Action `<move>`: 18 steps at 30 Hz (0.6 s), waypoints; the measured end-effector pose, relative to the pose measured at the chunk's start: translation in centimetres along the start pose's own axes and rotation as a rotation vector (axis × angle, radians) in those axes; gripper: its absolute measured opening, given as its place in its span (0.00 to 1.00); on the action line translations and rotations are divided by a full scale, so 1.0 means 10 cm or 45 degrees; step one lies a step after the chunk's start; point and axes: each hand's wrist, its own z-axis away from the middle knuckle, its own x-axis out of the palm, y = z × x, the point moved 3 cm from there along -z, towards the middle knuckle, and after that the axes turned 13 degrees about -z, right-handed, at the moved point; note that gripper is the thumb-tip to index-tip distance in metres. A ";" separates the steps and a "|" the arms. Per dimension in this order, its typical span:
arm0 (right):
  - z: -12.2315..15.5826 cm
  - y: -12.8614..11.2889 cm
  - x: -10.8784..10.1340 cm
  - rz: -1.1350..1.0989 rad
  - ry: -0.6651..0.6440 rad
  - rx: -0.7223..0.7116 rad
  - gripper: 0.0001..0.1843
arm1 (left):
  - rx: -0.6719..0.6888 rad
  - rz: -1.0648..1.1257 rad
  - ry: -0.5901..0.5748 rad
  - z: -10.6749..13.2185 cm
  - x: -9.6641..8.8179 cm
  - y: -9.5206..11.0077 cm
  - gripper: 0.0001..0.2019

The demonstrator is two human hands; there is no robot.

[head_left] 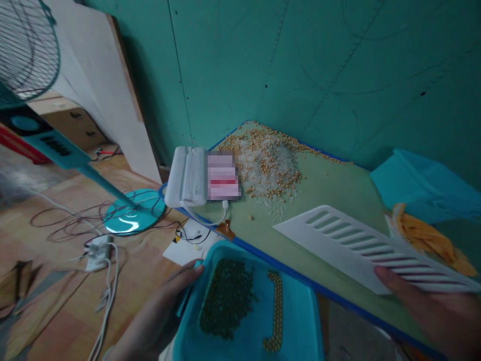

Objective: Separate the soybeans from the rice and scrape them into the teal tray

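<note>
Evidently, the left hand grips the blue tray beside the table, the right hand the white panel above it; both seem light, stiff, best held by their edges

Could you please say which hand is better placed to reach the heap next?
Probably the right hand: it holds the slotted white board over the table, whereas the left hand grips the tray.

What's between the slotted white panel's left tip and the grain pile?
Head view: a little green tabletop strewn with loose pale grains; nothing else visible there.
</note>
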 end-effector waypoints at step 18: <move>-0.31 -0.61 0.48 -0.565 -0.507 -0.153 0.07 | 0.115 0.058 -0.061 0.03 0.03 0.15 0.06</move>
